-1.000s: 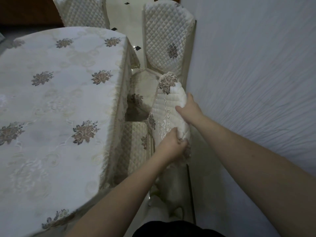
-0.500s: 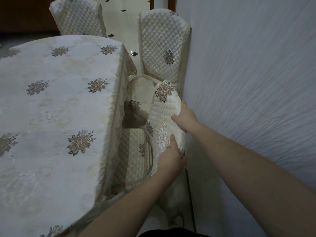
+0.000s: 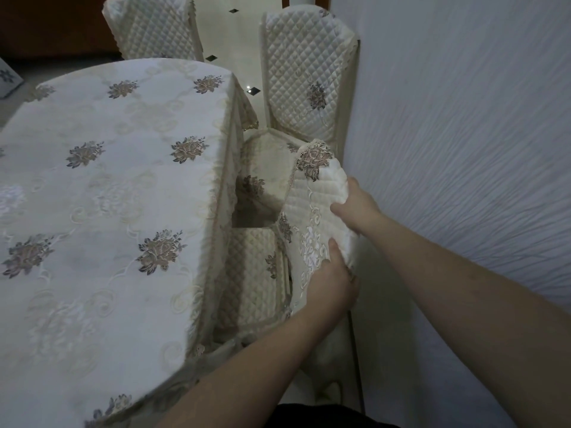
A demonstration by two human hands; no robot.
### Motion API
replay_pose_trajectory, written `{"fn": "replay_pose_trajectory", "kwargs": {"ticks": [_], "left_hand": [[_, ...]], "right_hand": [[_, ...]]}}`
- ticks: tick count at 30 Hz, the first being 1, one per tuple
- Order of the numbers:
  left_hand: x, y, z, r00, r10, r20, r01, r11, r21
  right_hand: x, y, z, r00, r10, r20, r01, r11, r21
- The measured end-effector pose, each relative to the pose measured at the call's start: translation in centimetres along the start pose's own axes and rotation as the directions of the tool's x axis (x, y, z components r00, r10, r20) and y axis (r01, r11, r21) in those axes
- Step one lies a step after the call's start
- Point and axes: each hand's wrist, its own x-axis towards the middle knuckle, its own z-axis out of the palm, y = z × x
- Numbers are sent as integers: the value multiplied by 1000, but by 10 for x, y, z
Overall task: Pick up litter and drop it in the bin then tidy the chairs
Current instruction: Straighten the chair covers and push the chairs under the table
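- Left hand (image 3: 332, 284): grips the lower edge of the near chair's backrest (image 3: 318, 208).
- Right hand (image 3: 358, 205): fingers curled over the backrest's upper side.
- Chair location: between the table (image 3: 108, 180) and the wall (image 3: 463, 149), seat partly under the tablecloth.
- Step in hand, as judged: tidying chairs.
- Next move: push the chair in squarely, clear of the far chair (image 3: 306, 75).
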Motion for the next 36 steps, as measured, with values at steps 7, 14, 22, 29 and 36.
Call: {"fn": "replay_pose_trajectory", "kwargs": {"ticks": [7, 14, 22, 29, 36], "left_hand": [[0, -5, -1, 999, 36, 25, -37, 999, 37], [-6, -18, -1, 995, 91, 29, -93, 994, 63], [-7, -24, 0, 995, 91, 33, -92, 994, 55], [-3, -16, -1, 996, 73, 45, -75, 996, 50], [-4, -16, 2, 997, 74, 13, -74, 995, 71]], "right_hand": [[-9, -3, 2, 1000, -6, -13, 6, 1000, 12], [-15, -8, 8, 1000, -22, -19, 22, 999, -33], [-16, -9, 11, 999, 39, -12, -40, 996, -74], [-11, -7, 7, 999, 43, -16, -44, 998, -40], [-16, -6, 8, 997, 50, -64, -50, 999, -6]]}}
